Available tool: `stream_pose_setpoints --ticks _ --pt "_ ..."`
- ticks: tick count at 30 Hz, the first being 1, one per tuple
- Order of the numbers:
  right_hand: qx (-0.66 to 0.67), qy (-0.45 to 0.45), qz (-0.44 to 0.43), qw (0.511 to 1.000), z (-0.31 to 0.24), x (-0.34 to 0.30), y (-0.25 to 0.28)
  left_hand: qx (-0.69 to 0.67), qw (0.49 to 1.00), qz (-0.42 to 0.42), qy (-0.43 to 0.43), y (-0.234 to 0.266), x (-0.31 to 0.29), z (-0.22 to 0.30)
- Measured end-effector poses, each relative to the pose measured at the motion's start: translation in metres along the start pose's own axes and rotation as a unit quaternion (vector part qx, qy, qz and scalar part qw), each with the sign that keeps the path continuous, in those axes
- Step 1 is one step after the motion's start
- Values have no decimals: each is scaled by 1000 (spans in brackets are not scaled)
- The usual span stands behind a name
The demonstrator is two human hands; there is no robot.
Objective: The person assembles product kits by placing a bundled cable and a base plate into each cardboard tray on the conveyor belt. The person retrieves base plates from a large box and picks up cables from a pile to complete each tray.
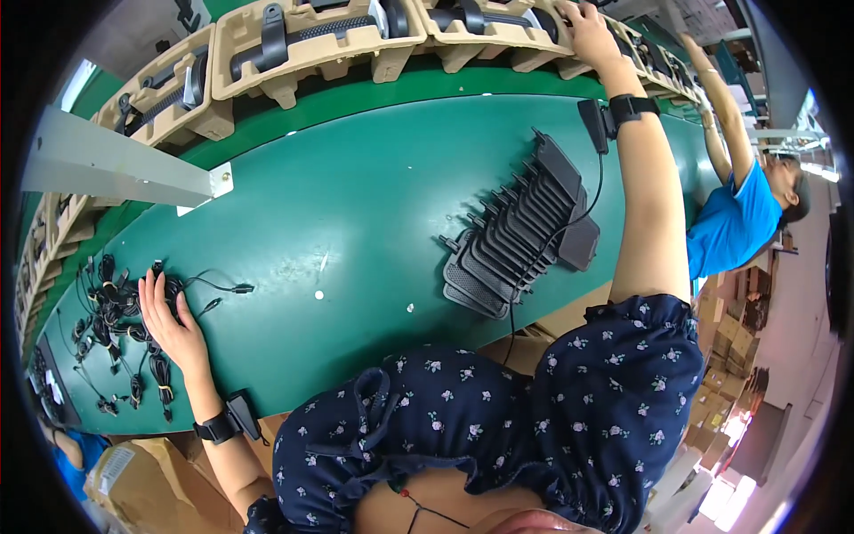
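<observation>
- Floral shirt (427,405) sits nearest.
- Cable pile (111,304) far left of tabletop (356,187); left hand (176,331) open at its edge. Tangled, so lifting one could drag others.
- Right hand (591,37) up at cardboard tray (463,40); fingers near view's edge, can't tell grip.
- Wrist cord (600,178) crosses black stack (511,236); a pull could snag it.

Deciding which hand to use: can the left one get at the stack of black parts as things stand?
Probably yes: between the left hand and the stack of black parts, only cable ends and small white spots show on the green table. A thin black cord crossing the stack might hinder.
</observation>
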State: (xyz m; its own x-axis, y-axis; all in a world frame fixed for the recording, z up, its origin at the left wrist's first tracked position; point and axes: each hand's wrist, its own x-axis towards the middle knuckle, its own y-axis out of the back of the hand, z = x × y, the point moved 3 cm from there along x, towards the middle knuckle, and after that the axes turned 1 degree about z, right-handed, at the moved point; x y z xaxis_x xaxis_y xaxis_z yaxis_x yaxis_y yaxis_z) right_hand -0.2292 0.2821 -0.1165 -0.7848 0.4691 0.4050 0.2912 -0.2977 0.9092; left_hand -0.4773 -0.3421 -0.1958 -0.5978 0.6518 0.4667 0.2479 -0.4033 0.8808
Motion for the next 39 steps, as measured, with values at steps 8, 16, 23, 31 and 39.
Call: stream_pose_setpoints --ticks 8,16,23,31,39 --pt "70 -67 -259 961 -31 -103 96 -12 1000 22 -6 -7 -11 -9" --pt "-69 -92 -426 897 -79 -261 102 -17 999 45 -17 -8 -9 -6" --pt "-67 -76 -469 877 -85 -233 117 -33 999 30 -17 -7 -10 -10" --pt "343 -179 10 922 -59 -75 120 -84 996 1 34 10 -15 -20" --pt "452 -231 73 858 47 26 2 1 997 -74 28 18 -9 -22"
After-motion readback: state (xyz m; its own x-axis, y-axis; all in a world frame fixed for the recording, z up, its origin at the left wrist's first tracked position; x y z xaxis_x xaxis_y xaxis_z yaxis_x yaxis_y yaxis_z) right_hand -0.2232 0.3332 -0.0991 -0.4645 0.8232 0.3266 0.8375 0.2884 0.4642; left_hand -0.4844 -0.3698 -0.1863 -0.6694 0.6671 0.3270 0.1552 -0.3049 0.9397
